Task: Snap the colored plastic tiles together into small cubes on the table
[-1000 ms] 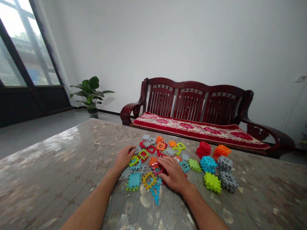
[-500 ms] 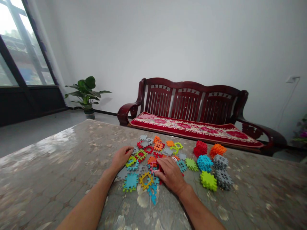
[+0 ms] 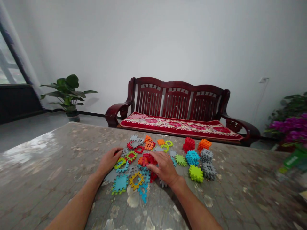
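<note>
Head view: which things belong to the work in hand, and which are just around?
Likely part of the work:
loose multicoloured toothed plastic pieces, by left hand and right hand
toothed plastic stacks in red, orange, blue, lime-green and grey

Just around:
dark-red carved wooden bench
red floral seat cover
green leafy potted plant
purple flowers, right edge

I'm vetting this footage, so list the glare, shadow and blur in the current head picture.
Head view: white glare on the table at far left; head view: dark shadow on the tabletop just below the right hand; head view: purple flowers at the right edge look smeared.
</note>
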The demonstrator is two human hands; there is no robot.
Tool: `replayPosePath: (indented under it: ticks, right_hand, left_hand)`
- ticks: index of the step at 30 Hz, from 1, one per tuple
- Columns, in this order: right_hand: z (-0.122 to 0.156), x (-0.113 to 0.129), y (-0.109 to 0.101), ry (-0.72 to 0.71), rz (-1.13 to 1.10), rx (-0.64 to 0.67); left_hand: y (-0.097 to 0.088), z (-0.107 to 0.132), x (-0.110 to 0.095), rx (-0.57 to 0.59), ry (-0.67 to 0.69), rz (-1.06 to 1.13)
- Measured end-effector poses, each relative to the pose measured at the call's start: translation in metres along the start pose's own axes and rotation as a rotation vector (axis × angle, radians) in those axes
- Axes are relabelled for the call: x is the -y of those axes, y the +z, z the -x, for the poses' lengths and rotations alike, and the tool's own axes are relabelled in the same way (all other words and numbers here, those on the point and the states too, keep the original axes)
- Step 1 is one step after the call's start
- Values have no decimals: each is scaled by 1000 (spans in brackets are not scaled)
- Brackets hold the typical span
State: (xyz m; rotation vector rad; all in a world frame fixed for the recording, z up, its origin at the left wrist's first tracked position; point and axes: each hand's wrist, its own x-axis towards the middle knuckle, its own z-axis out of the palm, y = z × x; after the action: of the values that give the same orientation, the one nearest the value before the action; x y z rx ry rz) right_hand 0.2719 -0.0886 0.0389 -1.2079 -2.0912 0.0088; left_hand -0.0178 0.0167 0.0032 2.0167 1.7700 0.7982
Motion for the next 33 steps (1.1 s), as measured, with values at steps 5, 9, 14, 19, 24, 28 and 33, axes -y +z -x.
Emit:
replayPosePath:
  ticks: [5,9,14,19,24,28,33]
  right_hand:
    - [-14,-34,-40,257,2,-77]
    - [-9,-82,-86,366,131,-116]
    - [11,-137,-126,521,376,-104]
    - [19,-164,-134,579,452,-44]
    - [14,-173,-131,593,434,-33]
    - [12,-175,-127,601,433,-24]
    - [14,-167,-131,543,428,-68]
  left_hand:
    - [-1,0,2,30,-15,-3]
    - [-2,0,3,20,-5,9]
    - [0,-1,4,14,3,9]
    - [0,-1,3,15,3,-5]
    - [-1,0,2,21,33,-10]
    - [-1,0,1,35,21,-28]
    - [1,-1,5,36,18,-42]
